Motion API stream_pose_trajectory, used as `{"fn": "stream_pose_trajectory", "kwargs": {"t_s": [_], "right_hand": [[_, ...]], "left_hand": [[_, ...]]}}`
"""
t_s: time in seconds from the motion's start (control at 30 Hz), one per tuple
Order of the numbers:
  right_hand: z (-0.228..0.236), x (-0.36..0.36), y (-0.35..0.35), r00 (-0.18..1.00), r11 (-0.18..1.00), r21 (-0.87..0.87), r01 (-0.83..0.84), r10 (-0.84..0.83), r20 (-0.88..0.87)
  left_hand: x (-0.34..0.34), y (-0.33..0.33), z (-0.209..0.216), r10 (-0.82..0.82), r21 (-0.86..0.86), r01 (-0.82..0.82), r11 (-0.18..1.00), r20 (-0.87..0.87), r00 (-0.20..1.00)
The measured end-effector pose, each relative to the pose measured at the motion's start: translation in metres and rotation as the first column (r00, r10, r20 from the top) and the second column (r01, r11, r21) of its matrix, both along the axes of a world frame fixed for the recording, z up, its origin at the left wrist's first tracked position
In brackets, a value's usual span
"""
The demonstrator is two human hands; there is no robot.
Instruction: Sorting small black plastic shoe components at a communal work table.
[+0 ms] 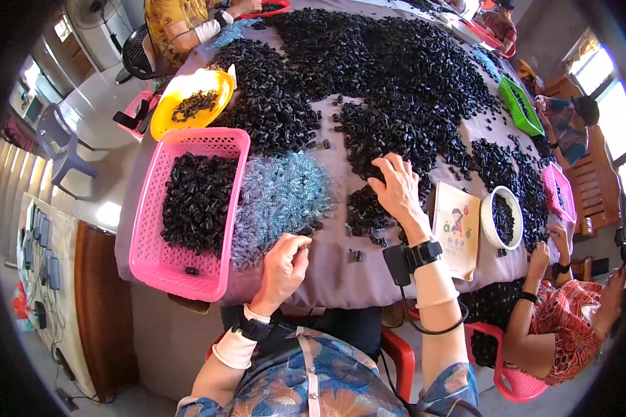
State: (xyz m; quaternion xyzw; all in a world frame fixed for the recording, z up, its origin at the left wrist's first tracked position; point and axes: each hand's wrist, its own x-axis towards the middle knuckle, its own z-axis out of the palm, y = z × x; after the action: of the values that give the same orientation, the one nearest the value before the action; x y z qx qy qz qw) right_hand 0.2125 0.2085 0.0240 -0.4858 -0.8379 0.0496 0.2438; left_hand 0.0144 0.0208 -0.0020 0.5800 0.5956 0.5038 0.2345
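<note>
My left hand (285, 263) is closed, its thumb and fingers pressed together beside a heap of small clear bluish pieces (282, 191). What it holds, if anything, I cannot make out. My right hand (400, 191) reaches farther forward, fingers apart, over the near edge of a large spread of small black plastic pieces (396, 125). A smaller cluster of black pieces (363, 212) lies just left of that hand. On my left, a pink basket (140, 229) with latticed walls contains a pile of the same black pieces (198, 201).
A booklet (455, 229) and a white bowl (516, 208) of black pieces stand right of my right hand. Behind the pink basket is a yellow tray (161, 115). A green basket (522, 108) sits farther right. Several co-workers surround the table; one person (556, 320) sits close on my right.
</note>
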Motion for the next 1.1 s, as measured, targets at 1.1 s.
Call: {"fn": "stream_pose_trajectory", "kwargs": {"t_s": [1.1], "right_hand": [[0.006, 0.004, -0.043, 0.946, 0.949, -0.078, -0.306, 0.294, -0.140]], "left_hand": [[0.000, 0.000, 0.005, -0.003, -0.018, 0.003, 1.000, 0.014, 1.000]]}}
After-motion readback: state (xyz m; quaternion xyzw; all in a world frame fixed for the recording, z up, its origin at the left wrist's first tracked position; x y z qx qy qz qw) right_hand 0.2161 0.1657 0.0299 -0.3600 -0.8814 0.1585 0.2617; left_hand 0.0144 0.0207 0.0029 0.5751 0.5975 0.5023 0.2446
